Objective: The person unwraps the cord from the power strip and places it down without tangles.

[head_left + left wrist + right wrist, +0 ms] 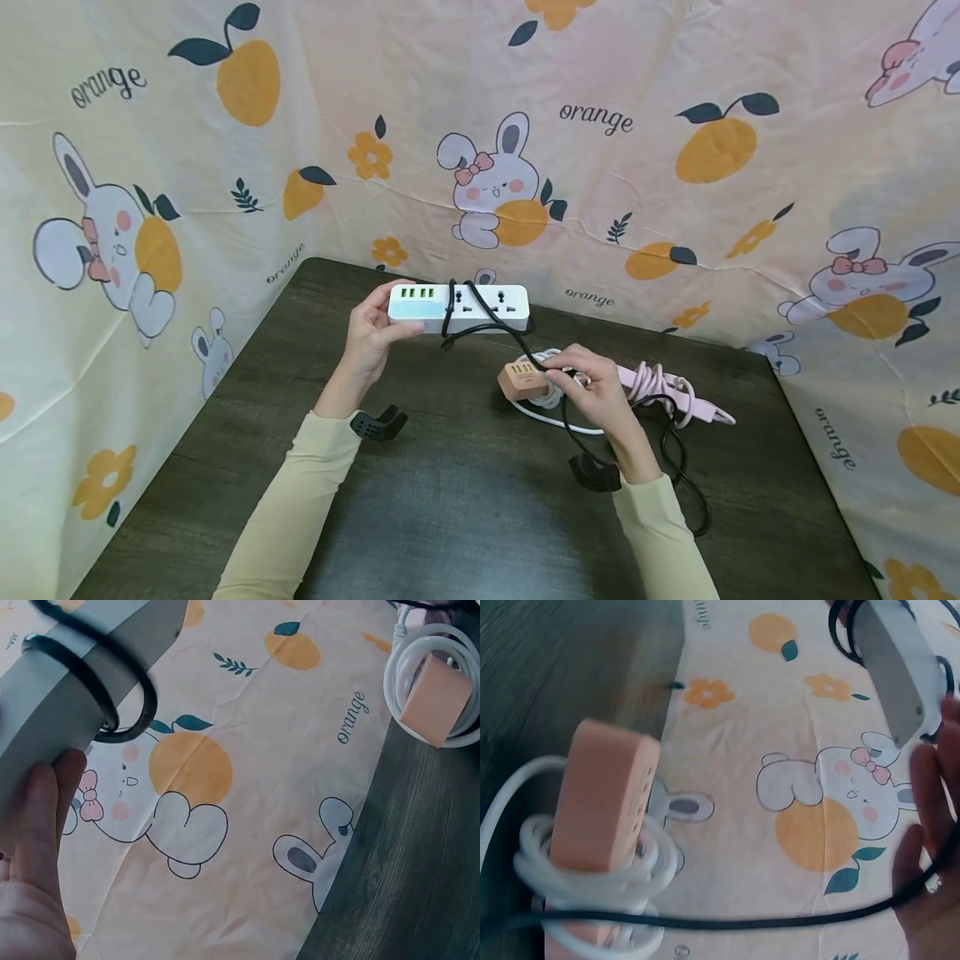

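White power strip [463, 304]: L hand [372, 325] grips its left end; R hand [588, 382] pinches black cord [522, 342] to its lower right. Prob. best: wind cord taut & snug.

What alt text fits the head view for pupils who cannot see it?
A person's left hand holds a white power strip crossed by black cable; the right hand pinches the cable. An orange block and a pink strip lie on the dark table.

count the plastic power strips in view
3: long white strip in the left hand; boxy peach strip left of the right hand; slim pink strip right of that hand, partly hidden.
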Motion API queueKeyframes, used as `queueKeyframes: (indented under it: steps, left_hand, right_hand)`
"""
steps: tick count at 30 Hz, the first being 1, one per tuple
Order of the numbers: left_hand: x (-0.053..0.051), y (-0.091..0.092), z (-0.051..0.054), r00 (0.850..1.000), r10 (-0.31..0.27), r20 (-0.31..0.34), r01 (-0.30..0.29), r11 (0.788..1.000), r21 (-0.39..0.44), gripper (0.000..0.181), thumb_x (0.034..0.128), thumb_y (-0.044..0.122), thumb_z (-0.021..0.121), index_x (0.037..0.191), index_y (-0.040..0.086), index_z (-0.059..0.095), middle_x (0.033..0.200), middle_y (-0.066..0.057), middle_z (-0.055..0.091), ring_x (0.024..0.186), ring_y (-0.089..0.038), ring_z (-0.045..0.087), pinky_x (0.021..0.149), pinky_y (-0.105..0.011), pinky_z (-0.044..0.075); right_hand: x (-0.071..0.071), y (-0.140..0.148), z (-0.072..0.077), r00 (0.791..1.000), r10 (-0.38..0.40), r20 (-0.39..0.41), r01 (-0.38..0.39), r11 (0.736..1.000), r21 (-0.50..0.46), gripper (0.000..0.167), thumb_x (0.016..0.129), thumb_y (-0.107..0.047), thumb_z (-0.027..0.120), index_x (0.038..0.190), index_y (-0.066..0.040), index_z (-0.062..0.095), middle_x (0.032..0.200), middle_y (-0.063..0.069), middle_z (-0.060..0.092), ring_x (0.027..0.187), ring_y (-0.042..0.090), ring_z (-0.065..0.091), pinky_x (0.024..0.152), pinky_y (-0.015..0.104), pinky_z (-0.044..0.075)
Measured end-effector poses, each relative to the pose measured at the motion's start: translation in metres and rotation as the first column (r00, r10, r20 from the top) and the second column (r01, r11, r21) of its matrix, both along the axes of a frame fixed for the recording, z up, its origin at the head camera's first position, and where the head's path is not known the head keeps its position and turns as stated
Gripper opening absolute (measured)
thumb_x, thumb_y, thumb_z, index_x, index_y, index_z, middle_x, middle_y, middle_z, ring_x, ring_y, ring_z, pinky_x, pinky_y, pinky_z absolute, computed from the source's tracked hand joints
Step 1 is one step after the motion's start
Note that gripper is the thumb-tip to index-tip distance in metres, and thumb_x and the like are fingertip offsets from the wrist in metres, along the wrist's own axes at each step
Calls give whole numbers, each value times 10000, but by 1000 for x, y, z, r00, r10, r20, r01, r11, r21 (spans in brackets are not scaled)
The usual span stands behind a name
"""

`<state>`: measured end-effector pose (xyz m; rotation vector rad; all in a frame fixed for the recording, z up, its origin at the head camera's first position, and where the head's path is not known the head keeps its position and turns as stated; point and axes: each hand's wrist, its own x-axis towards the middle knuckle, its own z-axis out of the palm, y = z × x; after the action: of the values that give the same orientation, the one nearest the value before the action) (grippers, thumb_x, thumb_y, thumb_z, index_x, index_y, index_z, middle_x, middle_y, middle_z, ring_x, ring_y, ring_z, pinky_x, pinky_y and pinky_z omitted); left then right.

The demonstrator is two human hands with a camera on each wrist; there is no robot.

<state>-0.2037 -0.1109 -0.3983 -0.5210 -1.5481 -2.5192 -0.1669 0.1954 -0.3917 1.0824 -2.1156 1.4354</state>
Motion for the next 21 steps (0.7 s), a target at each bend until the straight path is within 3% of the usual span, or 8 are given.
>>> queueKeyframes:
  steps: [3,6,8,11,13,15,19,21]
  left_hand:
    - [0,-1,1,1000,10,16,-10,1000,18,512,711,-221,592,1166,9,548,1060,-31,599,928,-133,601,718,-228,532]
    - [0,-3,1,999,11,31,-12,1000,25,511,712,-219,592,1166,10,545,1061,-31,596,942,-131,597,741,-230,528]
    - [0,-4,1,999,10,37,-11,1000,28,508,714,-221,589,1158,23,549,1059,-29,596,943,-128,595,745,-229,527]
    - [0,-6,1,999,5,41,-6,1000,30,504,715,-222,584,1137,53,564,1054,-25,598,937,-126,597,738,-229,528]
    - [0,-7,1,999,-5,36,4,999,33,504,718,-218,578,1132,69,570,1056,-24,598,935,-126,598,732,-228,528]
    - [1,-8,1,1000,-15,27,14,999,34,502,719,-211,575,1126,83,577,1060,-23,599,935,-125,600,728,-227,529]
    - [2,-9,1,999,-35,0,35,999,28,511,714,-212,574,1111,109,597,1055,-24,602,922,-124,602,707,-220,531]
    - [2,-10,1,999,-45,-15,45,999,16,517,708,-209,581,1100,126,607,1042,-24,604,911,-124,605,687,-217,533]
  right_hand:
    - [-2,6,-7,999,-5,-31,10,986,165,206,730,133,705,897,13,706,760,98,653,693,134,551,647,266,432]
    - [-3,10,-11,983,-144,-112,173,932,320,178,728,74,733,869,-36,723,755,32,666,641,145,546,584,293,428]
    - [-4,12,-12,948,-272,-163,315,866,388,118,745,23,734,835,-53,724,733,20,659,613,141,554,537,285,444]
    - [-6,14,-11,873,-444,-203,487,761,429,47,758,-18,718,794,-49,717,677,33,639,562,158,552,490,308,442]
    - [-9,15,-9,821,-531,-211,567,711,416,13,767,-31,707,776,-39,711,651,48,634,547,167,563,490,331,453]
    - [-11,15,-6,775,-599,-199,626,686,372,15,780,-36,698,771,-27,706,633,66,629,529,189,554,485,341,432]
    - [-14,18,0,693,-707,-141,719,664,204,49,800,-30,686,773,11,685,633,110,625,539,167,535,507,250,405]
    - [-14,20,4,674,-734,-89,739,668,88,56,812,-12,675,785,37,675,635,136,616,561,99,522,517,174,379]
